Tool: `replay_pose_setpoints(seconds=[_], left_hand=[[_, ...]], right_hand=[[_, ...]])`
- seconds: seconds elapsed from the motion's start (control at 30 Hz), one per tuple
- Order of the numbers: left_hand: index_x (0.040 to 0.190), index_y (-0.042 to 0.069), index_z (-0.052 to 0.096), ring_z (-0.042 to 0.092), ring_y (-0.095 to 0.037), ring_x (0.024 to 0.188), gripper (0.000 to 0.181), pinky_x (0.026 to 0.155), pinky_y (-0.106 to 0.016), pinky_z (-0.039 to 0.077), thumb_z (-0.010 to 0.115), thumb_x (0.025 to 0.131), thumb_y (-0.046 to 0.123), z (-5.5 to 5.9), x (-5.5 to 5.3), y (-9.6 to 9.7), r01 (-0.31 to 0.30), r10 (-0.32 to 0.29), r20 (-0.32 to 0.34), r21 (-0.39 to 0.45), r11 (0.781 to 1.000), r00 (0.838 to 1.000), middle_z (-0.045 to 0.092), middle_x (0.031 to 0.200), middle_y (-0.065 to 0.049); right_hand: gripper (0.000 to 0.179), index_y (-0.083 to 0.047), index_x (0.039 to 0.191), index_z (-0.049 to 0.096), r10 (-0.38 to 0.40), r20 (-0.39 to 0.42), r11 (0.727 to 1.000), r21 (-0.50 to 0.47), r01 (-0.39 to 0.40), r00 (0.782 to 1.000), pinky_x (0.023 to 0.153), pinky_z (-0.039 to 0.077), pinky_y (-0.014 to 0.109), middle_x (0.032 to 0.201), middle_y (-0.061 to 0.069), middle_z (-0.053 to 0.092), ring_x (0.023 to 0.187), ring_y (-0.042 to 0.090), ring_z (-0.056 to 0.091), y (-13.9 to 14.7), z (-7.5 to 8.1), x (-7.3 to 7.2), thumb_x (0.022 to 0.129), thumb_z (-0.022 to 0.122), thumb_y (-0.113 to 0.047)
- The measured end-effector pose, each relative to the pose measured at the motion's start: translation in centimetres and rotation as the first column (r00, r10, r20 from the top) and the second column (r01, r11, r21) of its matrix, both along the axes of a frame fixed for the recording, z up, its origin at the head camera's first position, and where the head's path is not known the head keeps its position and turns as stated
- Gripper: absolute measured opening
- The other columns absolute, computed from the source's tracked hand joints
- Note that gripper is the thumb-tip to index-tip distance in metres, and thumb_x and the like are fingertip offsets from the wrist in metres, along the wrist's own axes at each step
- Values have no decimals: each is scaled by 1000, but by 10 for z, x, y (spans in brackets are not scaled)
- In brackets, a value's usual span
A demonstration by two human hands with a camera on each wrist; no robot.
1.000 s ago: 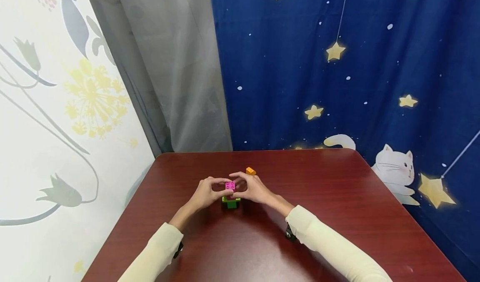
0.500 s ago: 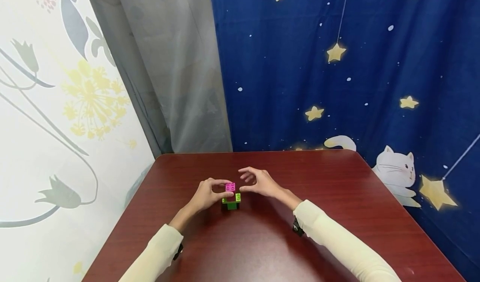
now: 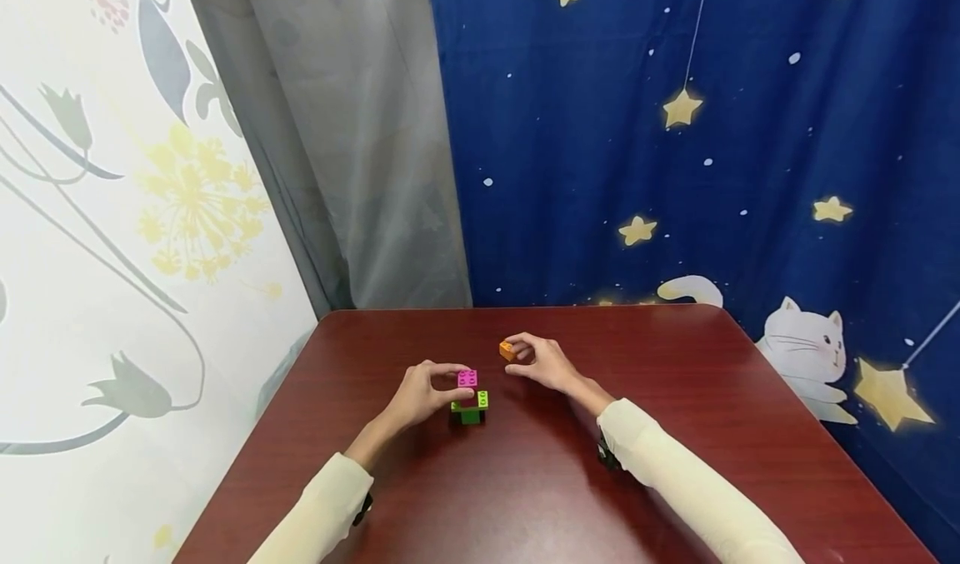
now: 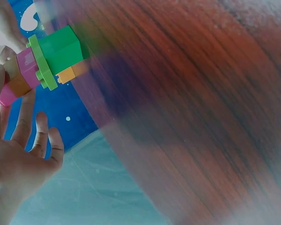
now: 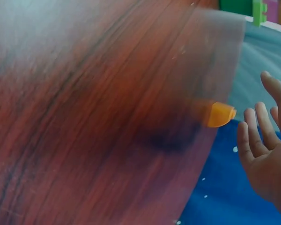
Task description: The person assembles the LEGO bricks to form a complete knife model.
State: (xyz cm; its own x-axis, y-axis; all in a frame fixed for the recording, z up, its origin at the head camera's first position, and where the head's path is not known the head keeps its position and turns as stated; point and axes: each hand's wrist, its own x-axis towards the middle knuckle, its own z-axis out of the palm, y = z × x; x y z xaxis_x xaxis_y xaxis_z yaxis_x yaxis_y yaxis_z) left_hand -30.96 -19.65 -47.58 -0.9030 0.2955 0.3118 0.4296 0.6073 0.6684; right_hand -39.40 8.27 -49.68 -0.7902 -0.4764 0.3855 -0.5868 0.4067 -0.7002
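My left hand [image 3: 416, 393] pinches the upper part of a small toy brick stack between thumb and fingers. A pink brick [image 3: 467, 378] tops the stack. In the left wrist view a brown brick [image 4: 18, 85] and a second pink brick [image 4: 29, 68] follow below it, then a light green plate [image 4: 43, 63] and a green block [image 4: 62, 47] as the base. Beyond the stack, to the right, an orange brick [image 3: 506, 351] with a rounded side lies on the table. My right hand [image 3: 547, 366] is beside it, fingers spread around its near side; contact cannot be made out.
A dark red wooden table [image 3: 525, 497] carries the bricks. Behind it hangs a blue curtain [image 3: 570, 156] with stars, next to a grey curtain [image 3: 375, 147]. A white patterned panel [image 3: 150, 314] stands along the left side.
My right hand has left the stack and moved right and away to the orange brick. The left hand stays on the stack, and the view has shifted slightly.
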Motion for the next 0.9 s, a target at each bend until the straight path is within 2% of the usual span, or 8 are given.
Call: replay_pose_setpoints(seconds=[0.23,0.37,0.5,0.67,0.8,0.9], left_hand=[[117,29,80,62,-19,96,40,88,-52,52,90,80,42,1,1,0,-18,17,-18,-30,999,1000,78,104,12],[117,29,80,61,-15,96,41,88,-47,53,90,80,42,2,2,2,-24,23,-21,-44,999,999,78,105,12],[117,30,80,61,-13,96,40,88,-43,52,90,80,43,3,2,2,-26,25,-27,-50,998,999,78,104,13],[117,29,80,60,-15,96,40,88,-47,52,90,81,42,3,3,3,-28,27,-23,-45,999,999,77,105,13],[118,30,80,63,-20,99,39,89,-50,53,89,81,42,1,3,2,-20,20,-21,-34,999,1000,77,108,11],[118,29,79,64,-28,102,39,90,-54,52,89,82,41,0,3,2,-7,7,-16,-22,1000,1000,77,110,9]], right_hand=[[46,3,128,67,-101,-24,993,51,102,995,90,56,46,112,20,74,99,32,72,2,-10,-17,86,84,-4],[45,3,129,67,-133,-8,989,69,133,991,94,55,47,116,17,73,103,32,71,3,-12,-26,88,83,-4],[46,2,131,66,-132,26,988,89,129,991,97,54,47,121,18,72,106,33,70,1,-15,-34,88,82,-3],[48,2,136,64,-115,51,986,132,107,992,101,52,48,127,21,70,114,35,68,-2,-16,-38,90,78,1],[49,0,138,63,-101,64,979,184,88,993,104,49,48,132,21,68,120,35,65,-5,-17,-40,91,75,4],[46,-2,135,66,-98,54,974,212,85,994,104,50,48,129,19,69,118,33,66,-7,-19,-41,90,75,5]])
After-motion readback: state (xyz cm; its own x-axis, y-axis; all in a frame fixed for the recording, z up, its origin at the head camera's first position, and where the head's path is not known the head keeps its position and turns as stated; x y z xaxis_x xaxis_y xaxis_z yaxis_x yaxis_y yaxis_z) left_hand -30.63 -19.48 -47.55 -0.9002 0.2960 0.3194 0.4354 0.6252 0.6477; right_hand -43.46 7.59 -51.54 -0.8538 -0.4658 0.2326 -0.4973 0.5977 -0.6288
